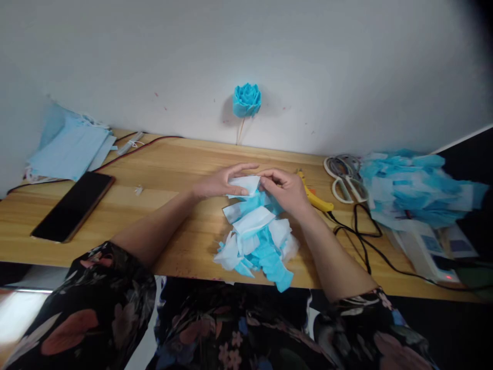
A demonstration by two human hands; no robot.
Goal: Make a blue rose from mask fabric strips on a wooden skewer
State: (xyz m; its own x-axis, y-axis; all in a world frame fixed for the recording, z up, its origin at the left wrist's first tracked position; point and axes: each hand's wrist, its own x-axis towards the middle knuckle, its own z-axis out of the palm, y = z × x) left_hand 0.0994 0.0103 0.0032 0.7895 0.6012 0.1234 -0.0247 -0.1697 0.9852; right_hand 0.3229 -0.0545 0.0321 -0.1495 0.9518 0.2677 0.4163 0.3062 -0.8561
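Between my two hands is a white piece of thin fabric [246, 183], above a loose pile of blue and white fabric scraps [256, 239] at the desk's front edge. My left hand [223, 182] pinches its left side, thumb in front, index finger stretched along the top. At the right corner, my right hand [283, 187] grips the same piece between thumb and bent fingers. A yellow glue gun [318, 199] lies just right of my right hand. Behind both hands, a blue fabric flower [247, 100] on a thin stick leans against the wall.
A stack of blue face masks [73, 149] and a black phone [73, 205] are on the left. White-handled scissors [348, 189], a heap of blue scraps [416, 187], a white power strip [427, 254] and black cables [362, 236] occupy the right.
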